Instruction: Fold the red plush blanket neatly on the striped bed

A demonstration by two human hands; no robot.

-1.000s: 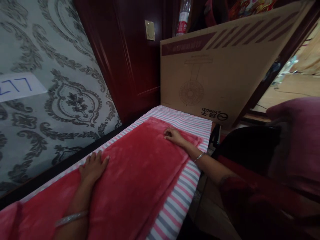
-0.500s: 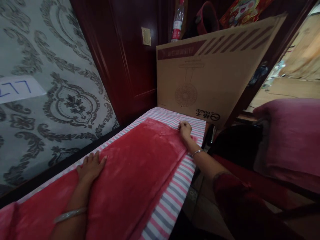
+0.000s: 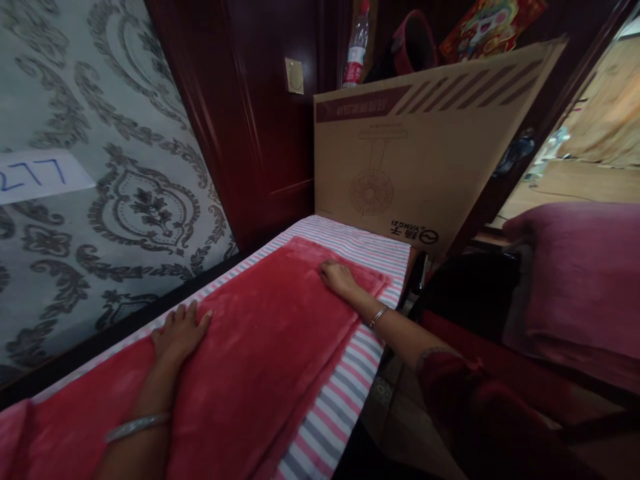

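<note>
A red plush cloth (image 3: 265, 340) lies spread along a narrow board with a pink, grey and white striped cover (image 3: 335, 413). My left hand (image 3: 180, 330) rests flat on the cloth near its left edge, fingers slightly apart. My right hand (image 3: 339, 278) lies palm down on the far end of the cloth, close to its far right corner. Both wrists wear a silver bangle. Neither hand holds anything.
A large cardboard box (image 3: 420, 153) leans upright at the far end of the board. Patterned wallpaper (image 3: 100, 167) and a dark red wooden door (image 3: 260, 113) stand on the left. A plastic bottle (image 3: 356, 47) sits behind the box. A pink cushion (image 3: 580, 267) lies at the right.
My right hand went to the cloth's far right corner, fingers closed, then came back left and now lies flat on the cloth. My left hand has stayed in place.
</note>
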